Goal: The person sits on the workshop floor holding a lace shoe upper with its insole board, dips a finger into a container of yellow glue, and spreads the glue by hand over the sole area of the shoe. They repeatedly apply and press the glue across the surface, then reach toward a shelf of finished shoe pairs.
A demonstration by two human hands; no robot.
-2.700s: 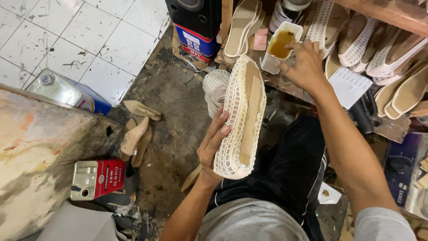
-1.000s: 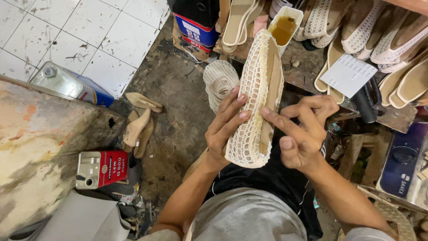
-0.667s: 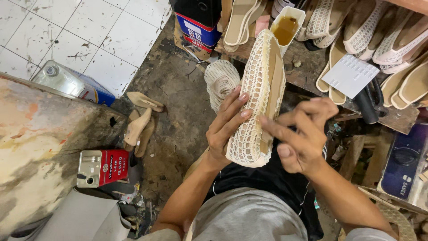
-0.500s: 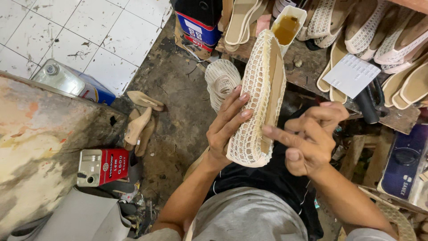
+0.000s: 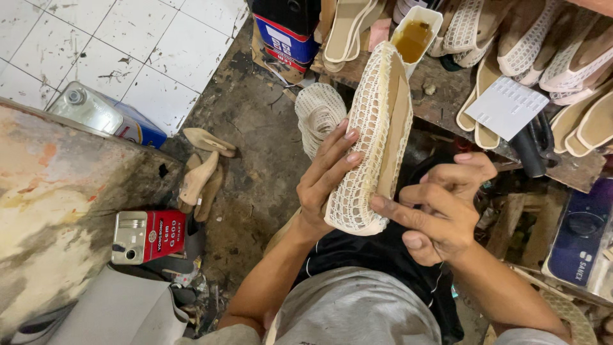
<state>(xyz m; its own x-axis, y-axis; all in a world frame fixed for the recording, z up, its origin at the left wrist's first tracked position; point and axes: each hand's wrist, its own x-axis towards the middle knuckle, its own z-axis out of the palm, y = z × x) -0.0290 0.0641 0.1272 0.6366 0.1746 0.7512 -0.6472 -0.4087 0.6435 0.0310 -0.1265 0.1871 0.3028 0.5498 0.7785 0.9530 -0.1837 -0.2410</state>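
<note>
My left hand (image 5: pixel 325 185) grips the woven shoe (image 5: pixel 370 140) upright over my lap, fingers wrapped around its side; my right hand (image 5: pixel 440 211) presses a forefinger against the rim, perhaps spreading glue; next, even pressure along it

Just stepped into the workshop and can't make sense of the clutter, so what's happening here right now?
A person seated low holds a cream woven-mesh shoe upper with a tan insole upright in the left hand. The right hand is beside it, its index finger touching the shoe's lower edge. Just behind stands a white plastic container of amber liquid on a worn wooden bench crowded with more cream shoes. On the dirty floor lie wooden shoe lasts, a red rectangular tin and a silver-and-blue metal can.
</note>
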